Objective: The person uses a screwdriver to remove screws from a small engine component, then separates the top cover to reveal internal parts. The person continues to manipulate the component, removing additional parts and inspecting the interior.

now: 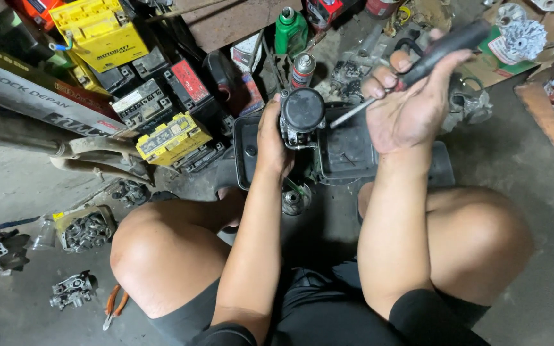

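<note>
Centrally, the left hand (272,142) grips a carburetor (301,118) above a black plastic tray (347,150). The right hand (411,102) grasps a screwdriver (418,61), its tip at the carburetor's black round top cover. That cover remains fitted, so disassembly appears at an early stage. Batteries (161,102), a spray can (302,69) and orange-handled pliers (115,306) lie around.

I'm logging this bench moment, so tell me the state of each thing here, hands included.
left hand: gripping the carburetor
right hand: closed around the screwdriver
carburetor: upright over the black tray
screwdriver: tip at the carburetor top
black tray: flat on the floor
spray can: standing, capped
orange pliers: lying on the floor
</note>
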